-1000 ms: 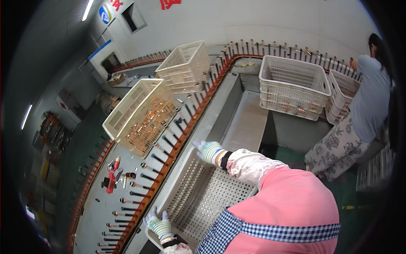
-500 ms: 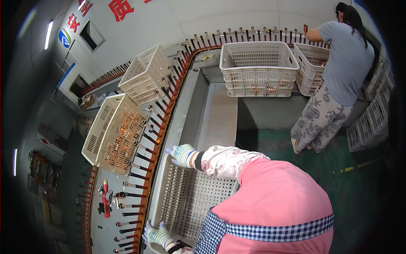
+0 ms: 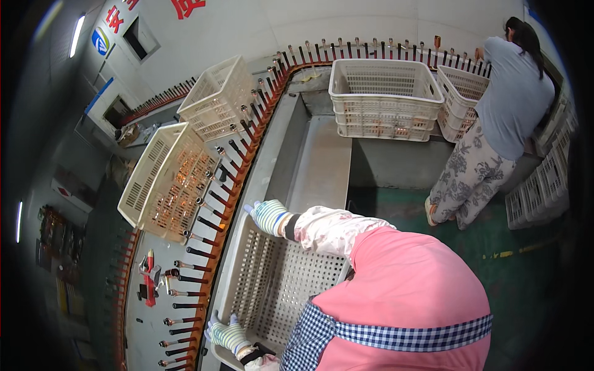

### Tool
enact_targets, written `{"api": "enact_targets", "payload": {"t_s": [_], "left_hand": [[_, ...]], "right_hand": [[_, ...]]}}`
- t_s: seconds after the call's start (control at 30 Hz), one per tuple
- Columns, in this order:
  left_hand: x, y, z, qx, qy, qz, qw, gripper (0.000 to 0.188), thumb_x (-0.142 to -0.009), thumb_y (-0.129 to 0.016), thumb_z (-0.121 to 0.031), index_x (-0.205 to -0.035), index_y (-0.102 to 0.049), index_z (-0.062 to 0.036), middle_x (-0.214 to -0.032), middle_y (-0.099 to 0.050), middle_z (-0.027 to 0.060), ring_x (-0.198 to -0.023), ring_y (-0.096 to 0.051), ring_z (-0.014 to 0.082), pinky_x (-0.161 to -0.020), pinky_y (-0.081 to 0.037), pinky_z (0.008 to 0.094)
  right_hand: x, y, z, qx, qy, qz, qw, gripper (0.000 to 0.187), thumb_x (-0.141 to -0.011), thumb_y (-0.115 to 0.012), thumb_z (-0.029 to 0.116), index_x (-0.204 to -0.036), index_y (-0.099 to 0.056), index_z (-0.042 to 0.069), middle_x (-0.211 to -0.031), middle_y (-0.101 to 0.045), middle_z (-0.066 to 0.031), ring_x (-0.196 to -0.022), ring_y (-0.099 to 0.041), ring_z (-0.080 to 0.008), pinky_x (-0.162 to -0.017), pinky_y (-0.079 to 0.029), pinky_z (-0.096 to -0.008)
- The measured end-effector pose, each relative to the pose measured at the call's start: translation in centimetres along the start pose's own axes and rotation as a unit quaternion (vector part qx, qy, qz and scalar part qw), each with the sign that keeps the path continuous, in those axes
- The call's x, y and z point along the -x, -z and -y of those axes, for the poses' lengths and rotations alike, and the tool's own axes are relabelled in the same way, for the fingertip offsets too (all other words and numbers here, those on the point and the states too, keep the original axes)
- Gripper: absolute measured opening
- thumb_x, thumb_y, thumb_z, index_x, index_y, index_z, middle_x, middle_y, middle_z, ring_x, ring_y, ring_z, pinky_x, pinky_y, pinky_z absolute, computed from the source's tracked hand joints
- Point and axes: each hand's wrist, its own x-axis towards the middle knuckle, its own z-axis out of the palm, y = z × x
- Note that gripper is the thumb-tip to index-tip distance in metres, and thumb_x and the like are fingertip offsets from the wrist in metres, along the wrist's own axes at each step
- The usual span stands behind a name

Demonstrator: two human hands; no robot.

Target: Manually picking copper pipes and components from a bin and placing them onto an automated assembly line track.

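Head view, both hands (image 3: pixel 267 216) gripping crate (image 3: pixel 272 281) rims

The empty crate (image 3: pixel 272 290) sits in the trough (image 3: pixel 309 161), the left hand (image 3: pixel 228 335) on its near corner, the right hand (image 3: pixel 270 215) on its far rim. Left of the peg row (image 3: pixel 210 204), 2 crates (image 3: pixel 185 154) lie on the desk (image 3: pixel 148 328). Stacked crates (image 3: pixel 380 99) stand at the trough's far end, a co-worker (image 3: pixel 501 117) right of them.

Your striped-gloved left hand (image 3: pixel 226 334) and right hand (image 3: pixel 268 216) gripping opposite rims of an empty cream perforated plastic crate (image 3: pixel 272 290), red-tipped metal pegs (image 3: pixel 204 235) alongside, a co-worker (image 3: pixel 495 123) at stacked crates (image 3: pixel 380 99)
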Motion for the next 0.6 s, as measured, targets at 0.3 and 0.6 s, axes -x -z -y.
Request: {"api": "enact_targets", "payload": {"t_s": [0.3,0.6], "left_hand": [[-0.5,-4.4,3.8,0.042,-0.118,-0.049,0.991,0.056,-0.069,-0.087,-0.031,-0.12,-0.071,-0.0145,-0.113,-0.072,0.014,-0.114,-0.062,0.0353,-0.113,-0.038,0.0484],[-2.6,-7.5,5.9,0.032,-0.084,-0.044,0.995,0.054,-0.073,-0.088,-0.04,-0.118,-0.072,-0.0161,-0.112,-0.074,0.0132,-0.112,-0.066,0.0325,-0.114,-0.037,0.048]], "right_hand": [[-1.6,-2.5,-0.2,0.03,-0.044,-0.045,0.998,0.027,-0.086,-0.068,0.019,-0.11,-0.075,0.007,-0.1,-0.078,-0.017,-0.093,-0.076,-0.0344,-0.076,-0.061,-0.0455],[-7.4,-5.2,1.5,0.098,-0.001,0.02,0.995,0.05,-0.087,-0.076,0.025,-0.131,-0.063,0.005,-0.128,-0.069,-0.0214,-0.12,-0.066,-0.0374,-0.101,-0.054,-0.0468]]}}
